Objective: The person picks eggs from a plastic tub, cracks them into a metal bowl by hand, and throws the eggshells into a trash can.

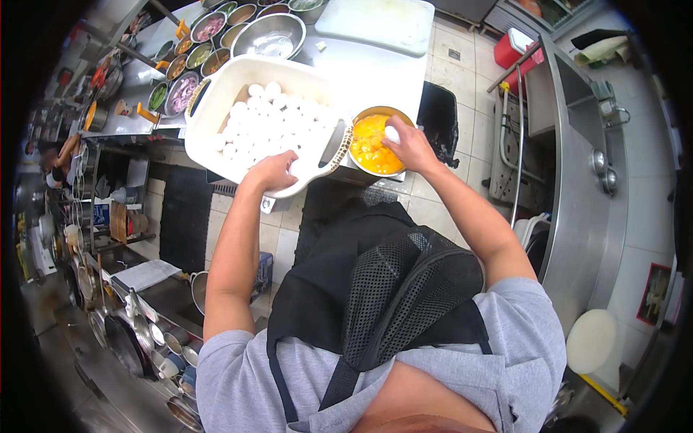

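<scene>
My right hand (pixel 411 148) is closed round a white egg (pixel 392 134) over a round metal pot (pixel 380 110). Yellow yolks and egg white (pixel 369 144) fill much of the pot. To its left, a large white plastic tub (pixel 209 130) holds many white eggs (pixel 271 115). At the tub's near side is my left hand (pixel 273 172), its fingers curled over the inside. White shows between thumb and fingers, but I cannot tell an egg from the tub there.
A metal bowl (pixel 269 36) stands behind the tub, with several small bowls of chopped ingredients (pixel 185 94) to its left. A white cutting board (pixel 375 25) lies at the back of the table. A black bin (pixel 438 108) stands right of the pot. A steel sink counter (pixel 592 209) runs along the right.
</scene>
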Demonstrator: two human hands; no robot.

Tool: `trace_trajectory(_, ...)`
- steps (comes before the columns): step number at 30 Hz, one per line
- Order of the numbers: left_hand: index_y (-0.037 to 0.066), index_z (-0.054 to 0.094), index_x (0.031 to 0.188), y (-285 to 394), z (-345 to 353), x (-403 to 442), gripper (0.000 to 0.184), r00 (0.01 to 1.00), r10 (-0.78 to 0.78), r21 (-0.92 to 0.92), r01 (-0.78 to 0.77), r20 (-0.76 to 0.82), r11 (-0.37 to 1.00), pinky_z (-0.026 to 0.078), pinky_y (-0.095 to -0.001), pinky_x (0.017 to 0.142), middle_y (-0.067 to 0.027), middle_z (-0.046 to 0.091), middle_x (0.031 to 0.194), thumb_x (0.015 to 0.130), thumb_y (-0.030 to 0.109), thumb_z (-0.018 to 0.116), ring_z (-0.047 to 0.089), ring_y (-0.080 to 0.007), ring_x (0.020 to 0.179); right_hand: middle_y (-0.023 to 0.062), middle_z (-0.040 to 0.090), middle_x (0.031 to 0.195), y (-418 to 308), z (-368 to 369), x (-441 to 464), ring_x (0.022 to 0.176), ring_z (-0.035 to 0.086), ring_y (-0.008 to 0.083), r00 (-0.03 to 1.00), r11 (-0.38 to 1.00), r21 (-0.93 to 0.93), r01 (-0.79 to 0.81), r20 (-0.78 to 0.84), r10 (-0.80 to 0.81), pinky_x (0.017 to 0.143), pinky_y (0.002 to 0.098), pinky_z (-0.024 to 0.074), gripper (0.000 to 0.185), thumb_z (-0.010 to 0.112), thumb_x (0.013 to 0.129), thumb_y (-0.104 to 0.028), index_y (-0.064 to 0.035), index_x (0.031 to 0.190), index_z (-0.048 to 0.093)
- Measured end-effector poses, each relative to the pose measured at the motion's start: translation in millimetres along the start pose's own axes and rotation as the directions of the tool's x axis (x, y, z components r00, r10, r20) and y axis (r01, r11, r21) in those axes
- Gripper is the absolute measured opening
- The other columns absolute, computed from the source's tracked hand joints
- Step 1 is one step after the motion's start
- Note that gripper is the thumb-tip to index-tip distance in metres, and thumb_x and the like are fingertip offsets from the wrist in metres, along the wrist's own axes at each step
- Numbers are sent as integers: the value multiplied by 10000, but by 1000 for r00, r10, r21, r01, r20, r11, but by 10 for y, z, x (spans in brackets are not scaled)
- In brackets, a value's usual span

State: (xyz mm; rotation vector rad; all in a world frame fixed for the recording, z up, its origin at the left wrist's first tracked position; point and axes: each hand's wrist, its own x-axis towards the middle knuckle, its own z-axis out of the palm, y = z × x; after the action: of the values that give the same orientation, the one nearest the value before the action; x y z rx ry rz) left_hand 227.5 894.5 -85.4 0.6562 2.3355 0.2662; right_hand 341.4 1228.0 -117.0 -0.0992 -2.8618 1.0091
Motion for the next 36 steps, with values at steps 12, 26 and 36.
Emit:
trace_trajectory(12,-9,596,1300,-290,113,373,606,994,33,-135,-19,103,991,502,-378,940,-216,686,1197,816,342,702,665,-309,1061,290,699,939,-151,-230,230,928,687,471,995,995,-4,-102,-24,101,785,504,553,509,646,948,-495,-76,1219,549)
trace_trajectory(26,-53,625,1213,110,-335,129,476,969,-52,-653,-123,-243,748,522,-277,662,-122,707,956,835,192,780,677,-157,773,246,502,1426,669,-789,382,1309,519,378,948,976,-212,-41,-317,-29,1067,453,473,845,825,802,-241,-106,1521,400)
trace_trajectory(36,32,603,1321,1676,-534,254,650,935,108,-404,-248,-338,881,566,-342,737,-171,728,991,833,406,815,715,-220,866,138,601,1267,-249,-327,-1,1029,655,240,937,-74,934,-349,348,-25,872,347,552,456,492,1071,-322,-126,1479,436)
